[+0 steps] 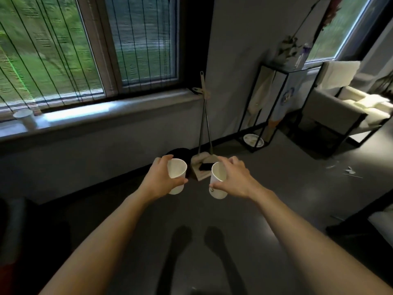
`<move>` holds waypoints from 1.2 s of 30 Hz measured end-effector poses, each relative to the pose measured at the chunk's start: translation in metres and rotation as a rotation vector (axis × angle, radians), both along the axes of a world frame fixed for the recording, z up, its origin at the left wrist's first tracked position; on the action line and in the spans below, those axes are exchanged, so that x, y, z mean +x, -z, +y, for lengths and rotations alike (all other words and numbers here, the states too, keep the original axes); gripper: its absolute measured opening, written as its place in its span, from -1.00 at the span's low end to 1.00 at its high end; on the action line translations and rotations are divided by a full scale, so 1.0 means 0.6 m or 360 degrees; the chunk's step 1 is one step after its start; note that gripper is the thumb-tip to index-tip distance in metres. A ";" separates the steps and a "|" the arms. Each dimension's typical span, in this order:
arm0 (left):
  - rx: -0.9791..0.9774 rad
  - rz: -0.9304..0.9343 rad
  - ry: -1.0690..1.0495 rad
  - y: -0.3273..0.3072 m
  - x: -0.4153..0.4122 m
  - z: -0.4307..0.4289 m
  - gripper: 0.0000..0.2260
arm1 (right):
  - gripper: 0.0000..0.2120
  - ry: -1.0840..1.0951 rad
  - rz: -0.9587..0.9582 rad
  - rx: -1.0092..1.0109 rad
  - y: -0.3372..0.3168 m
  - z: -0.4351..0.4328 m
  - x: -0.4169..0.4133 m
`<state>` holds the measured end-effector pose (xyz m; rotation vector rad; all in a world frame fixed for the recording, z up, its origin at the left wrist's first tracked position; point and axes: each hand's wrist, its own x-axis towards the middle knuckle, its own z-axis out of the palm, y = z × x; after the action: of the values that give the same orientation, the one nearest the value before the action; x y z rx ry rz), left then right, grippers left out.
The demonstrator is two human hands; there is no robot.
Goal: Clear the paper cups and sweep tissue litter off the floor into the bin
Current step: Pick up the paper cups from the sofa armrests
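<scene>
step: clearing cups; both held over the floor, near the dark bin (dim, probably the bin)
left hand: fingers and thumb wrapped round left cup, upright
right hand: clasps right cup at rim and side
next: reach over bin, release both
left to do: sill cup; tissue litter on the floor at right, broom by the wall
</scene>
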<state>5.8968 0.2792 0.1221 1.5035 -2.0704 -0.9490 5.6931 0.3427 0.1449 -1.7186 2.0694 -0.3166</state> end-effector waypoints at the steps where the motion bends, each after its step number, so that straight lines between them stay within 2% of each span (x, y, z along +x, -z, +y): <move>1: 0.0003 -0.0018 -0.0013 0.008 -0.011 -0.031 -0.23 | -0.19 -0.0018 -0.0009 0.0016 0.008 -0.034 -0.012; 16: 0.0222 -0.0168 -0.0147 0.121 -0.173 -0.541 -0.19 | -0.22 -0.0111 -0.0040 0.0231 0.140 -0.586 -0.160; 21: 0.0304 -0.0179 -0.0296 0.196 -0.206 -0.700 -0.26 | -0.19 -0.0249 -0.0055 0.0301 0.217 -0.774 -0.201; 30: 0.0418 -0.0143 -0.0517 0.406 -0.249 -0.882 -0.27 | -0.23 -0.0420 -0.0148 0.0431 0.436 -1.006 -0.219; 33: 0.0433 -0.0169 -0.0530 0.510 -0.258 -0.938 -0.26 | -0.24 -0.0444 -0.0125 0.0424 0.540 -1.066 -0.227; 36: 0.0426 -0.0171 -0.0499 0.632 -0.266 -0.987 -0.22 | -0.36 -0.0565 -0.0024 0.0399 0.661 -1.120 -0.222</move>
<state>5.7374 -0.3131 -0.2570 1.9856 -1.7538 -1.0694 5.5601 -0.3292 -0.2515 -1.8705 1.6675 0.0384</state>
